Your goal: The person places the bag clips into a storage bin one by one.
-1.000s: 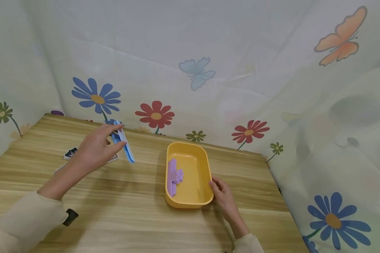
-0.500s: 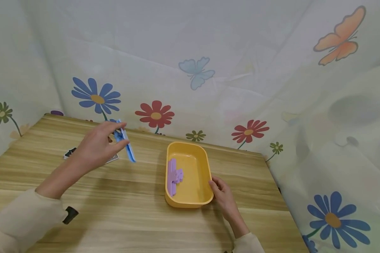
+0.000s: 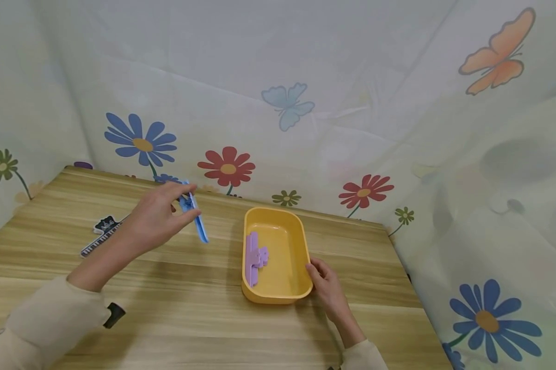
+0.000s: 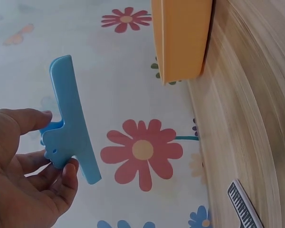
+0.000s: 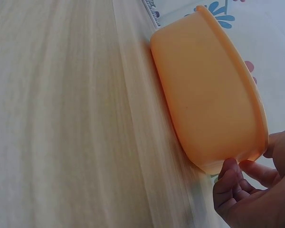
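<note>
My left hand (image 3: pixel 155 216) pinches a blue bag clip (image 4: pixel 71 123) by its handle end, between thumb and fingers, held up over the table to the left of a yellow bin (image 3: pixel 278 299). The clip's long bar points away from the palm in the left wrist view. At the bin's right side, my right hand (image 3: pixel 326 288) grips the rim, thumb on top and fingers against the outer wall. Inside the bin a purple bag clip (image 3: pixel 252 259) leans along the left wall.
A black and white clip with a piano-key bar (image 3: pixel 103 234) lies on the wooden table (image 3: pixel 190 318), partly behind my left forearm. A flower-printed cloth (image 3: pixel 241 61) rises behind the table's back edge and along its right side.
My left hand has moved to the right with the blue clip, baring more of the black and white clip. My right hand and the bin stay where they were.
</note>
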The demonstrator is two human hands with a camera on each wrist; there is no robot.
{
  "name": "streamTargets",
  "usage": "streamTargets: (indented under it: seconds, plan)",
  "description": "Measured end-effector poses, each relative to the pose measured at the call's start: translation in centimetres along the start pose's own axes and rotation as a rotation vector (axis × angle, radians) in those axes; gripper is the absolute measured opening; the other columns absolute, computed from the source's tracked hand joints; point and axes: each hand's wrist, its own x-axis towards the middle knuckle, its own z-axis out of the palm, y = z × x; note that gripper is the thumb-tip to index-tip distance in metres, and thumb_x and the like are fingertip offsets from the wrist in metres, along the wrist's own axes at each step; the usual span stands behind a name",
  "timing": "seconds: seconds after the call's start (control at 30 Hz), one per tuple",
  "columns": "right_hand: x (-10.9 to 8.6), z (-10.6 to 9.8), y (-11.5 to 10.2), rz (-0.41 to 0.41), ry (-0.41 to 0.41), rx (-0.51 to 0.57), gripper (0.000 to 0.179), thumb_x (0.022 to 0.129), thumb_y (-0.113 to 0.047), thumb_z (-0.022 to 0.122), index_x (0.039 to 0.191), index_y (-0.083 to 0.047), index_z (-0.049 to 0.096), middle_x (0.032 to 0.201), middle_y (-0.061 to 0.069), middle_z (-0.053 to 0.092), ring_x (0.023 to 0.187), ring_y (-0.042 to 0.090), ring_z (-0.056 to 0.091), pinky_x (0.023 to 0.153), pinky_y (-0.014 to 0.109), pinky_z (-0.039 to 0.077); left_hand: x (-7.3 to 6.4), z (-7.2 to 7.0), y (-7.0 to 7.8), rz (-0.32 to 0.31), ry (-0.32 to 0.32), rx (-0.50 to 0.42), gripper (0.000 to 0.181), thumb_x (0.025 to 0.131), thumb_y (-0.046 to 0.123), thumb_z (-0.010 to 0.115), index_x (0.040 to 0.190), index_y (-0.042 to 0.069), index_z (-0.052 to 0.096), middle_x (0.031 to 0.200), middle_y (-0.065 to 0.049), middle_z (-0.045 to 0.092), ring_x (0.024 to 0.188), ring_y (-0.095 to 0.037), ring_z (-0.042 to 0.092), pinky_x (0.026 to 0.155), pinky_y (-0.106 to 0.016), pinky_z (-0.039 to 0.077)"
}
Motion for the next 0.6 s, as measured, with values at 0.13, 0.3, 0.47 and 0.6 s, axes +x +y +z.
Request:
streamTargets:
  seconds: [0.13,0.3,0.47,0.6]
  plan:
    - [0.1,-0.1,-0.2,0.011,-0.019,0.017,0.039,0.098,-0.023,0.049,0.129,0.0,0.051,0.114,0.026,0.056,0.097,0.041,0.057,0.073,0.046,0.052,0.2,0.5,0.4,-0.007,-0.029,-0.009,0.05,0.085,0.021,0.069,0.129,0.003,0.053,0.113,-0.013,0.057,0.092,-0.025,0.055,0.071,-0.042,0.052]
    - [-0.4,-0.1,-1.3,0.023,-0.043,0.027,0.038,0.099,-0.017,0.047,0.13,0.004,0.048,0.116,0.03,0.054,0.099,0.047,0.054,0.076,0.053,0.049,0.6,1.4,0.9,-0.039,-0.086,-0.016,0.052,0.086,0.025,0.067,0.133,0.007,0.051,0.117,-0.013,0.055,0.096,-0.027,0.053,0.076,-0.044,0.051]
    - [-1.0,0.2,-2.7,0.028,-0.05,0.018,0.038,0.099,-0.016,0.046,0.13,0.005,0.047,0.116,0.031,0.053,0.1,0.048,0.053,0.077,0.054,0.048,1.1,2.4,1.5,-0.036,-0.127,-0.007,0.054,0.086,0.025,0.068,0.134,0.007,0.05,0.132,-0.017,0.048,0.118,-0.034,0.046,0.088,-0.05,0.045]
    - [-1.1,0.3,-2.9,0.015,-0.041,0.005,0.037,0.099,-0.017,0.046,0.129,0.006,0.048,0.116,0.031,0.054,0.099,0.047,0.054,0.077,0.052,0.049,1.4,3.2,2.1,-0.045,-0.159,0.002,0.054,0.086,0.025,0.068,0.133,0.007,0.05,0.139,-0.02,0.041,0.13,-0.039,0.032,0.096,-0.055,0.036]
